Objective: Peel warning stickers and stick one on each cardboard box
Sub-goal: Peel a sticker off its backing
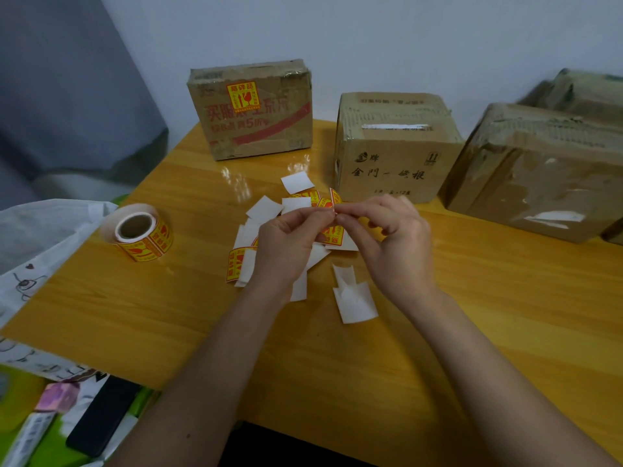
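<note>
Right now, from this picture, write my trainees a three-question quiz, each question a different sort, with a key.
1. True or false: the left box already carries a warning sticker.
2. Where is the sticker roll? A) on a box B) on the table, left of the hands C) in the right hand
3. Fill in: both hands, left hand included, pinch one ____.

Key: 1 true; 2 B; 3 sticker.

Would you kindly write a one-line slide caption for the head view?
Both hands peel a sticker over the table; only the left box shows one.
</note>
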